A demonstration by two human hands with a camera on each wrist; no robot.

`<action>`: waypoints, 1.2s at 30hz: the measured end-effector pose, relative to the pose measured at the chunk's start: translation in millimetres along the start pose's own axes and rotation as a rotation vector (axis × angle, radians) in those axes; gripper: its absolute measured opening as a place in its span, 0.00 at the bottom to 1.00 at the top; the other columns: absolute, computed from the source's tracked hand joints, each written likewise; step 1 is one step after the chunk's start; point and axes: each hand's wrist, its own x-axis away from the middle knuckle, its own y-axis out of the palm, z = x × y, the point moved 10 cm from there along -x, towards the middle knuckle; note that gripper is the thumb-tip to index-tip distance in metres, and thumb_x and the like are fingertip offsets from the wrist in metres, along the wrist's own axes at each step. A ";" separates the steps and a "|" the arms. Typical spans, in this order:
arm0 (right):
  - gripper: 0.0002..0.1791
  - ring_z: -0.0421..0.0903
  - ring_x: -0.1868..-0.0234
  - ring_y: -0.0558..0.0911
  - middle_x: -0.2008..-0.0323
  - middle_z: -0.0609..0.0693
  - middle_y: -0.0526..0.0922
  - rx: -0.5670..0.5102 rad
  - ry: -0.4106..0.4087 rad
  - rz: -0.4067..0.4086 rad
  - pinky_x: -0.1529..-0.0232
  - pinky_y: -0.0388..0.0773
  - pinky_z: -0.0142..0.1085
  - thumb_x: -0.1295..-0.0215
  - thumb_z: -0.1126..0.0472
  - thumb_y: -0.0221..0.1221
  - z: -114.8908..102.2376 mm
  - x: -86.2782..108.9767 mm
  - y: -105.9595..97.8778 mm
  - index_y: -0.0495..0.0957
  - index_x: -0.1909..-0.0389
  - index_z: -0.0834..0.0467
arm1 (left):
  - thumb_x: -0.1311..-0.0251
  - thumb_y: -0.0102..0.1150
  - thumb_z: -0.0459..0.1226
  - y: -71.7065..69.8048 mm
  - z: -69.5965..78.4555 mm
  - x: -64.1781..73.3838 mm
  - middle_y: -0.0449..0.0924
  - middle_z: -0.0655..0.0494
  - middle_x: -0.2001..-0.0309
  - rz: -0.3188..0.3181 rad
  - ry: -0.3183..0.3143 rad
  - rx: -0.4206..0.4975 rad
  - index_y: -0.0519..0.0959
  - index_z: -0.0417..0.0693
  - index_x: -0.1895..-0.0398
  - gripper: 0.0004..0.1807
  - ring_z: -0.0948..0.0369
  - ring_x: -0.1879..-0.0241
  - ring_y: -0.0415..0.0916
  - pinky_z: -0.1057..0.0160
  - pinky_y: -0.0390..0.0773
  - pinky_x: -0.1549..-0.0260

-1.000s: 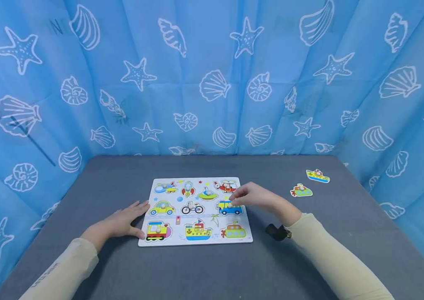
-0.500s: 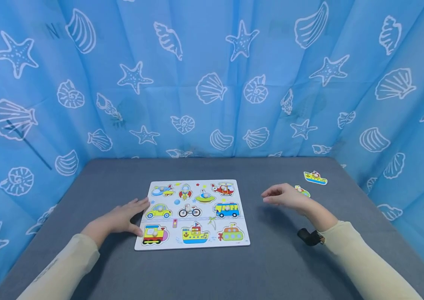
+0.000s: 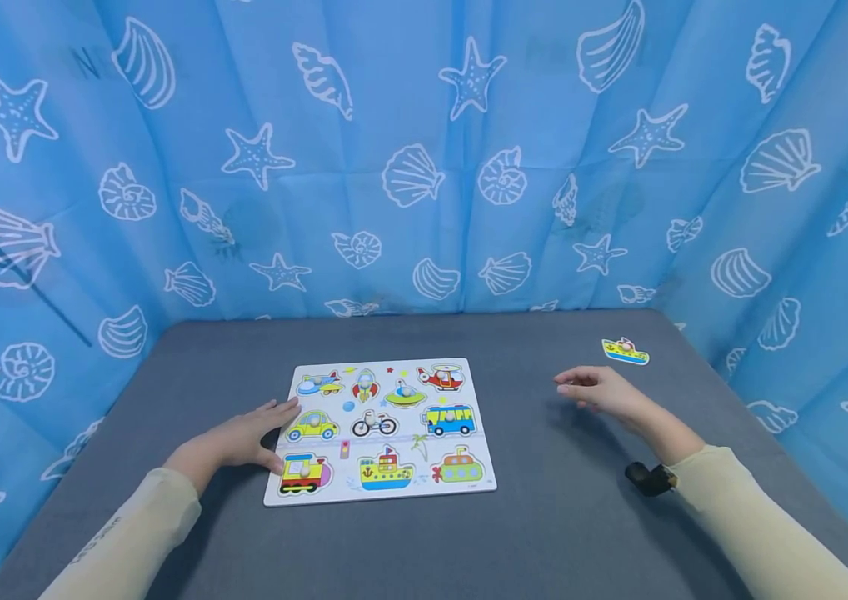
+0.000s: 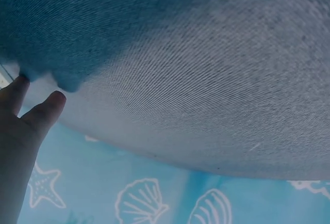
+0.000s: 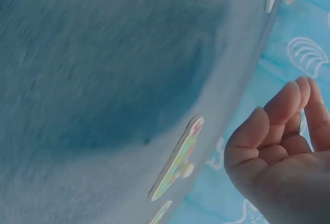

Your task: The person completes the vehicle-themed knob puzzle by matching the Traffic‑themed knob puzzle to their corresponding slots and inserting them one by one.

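A white peg puzzle board (image 3: pixel 341 489) with vehicle pieces lies on the table. My left hand (image 3: pixel 240 437) rests at its left edge, fingers spread and thumb by the train piece (image 3: pixel 304 475). My right hand (image 3: pixel 607 392) hovers right of the board, fingers loosely bent, nothing between them. Below it in the right wrist view lies the submarine piece (image 5: pixel 178 159) with its round knob; my hand hides it in the head view. A ship piece (image 3: pixel 626 351) lies just beyond that hand. The board's ship (image 3: pixel 385 473) and submarine (image 3: pixel 458 468) places carry no knobbed pieces.
The grey table (image 3: pixel 514 542) ends at a blue curtain (image 3: pixel 424 125) with white shells and starfish, behind and at both sides. A black wrist device (image 3: pixel 649 479) sits by the right sleeve.
My right hand has left the bus piece and moved right over the submarine piece, covering it from the head view. The left hand stays at the board's edge.
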 end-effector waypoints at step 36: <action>0.34 0.68 0.29 0.50 0.28 0.71 0.47 -0.125 0.288 0.497 0.34 0.54 0.57 0.31 0.55 0.57 90.2 -28.7 -109.0 0.60 0.30 0.67 | 0.55 0.73 0.55 1.0 -3.9 0.9 0.48 0.39 0.25 0.010 -0.007 0.050 0.54 0.45 0.24 0.58 0.36 0.27 0.40 0.30 0.52 0.39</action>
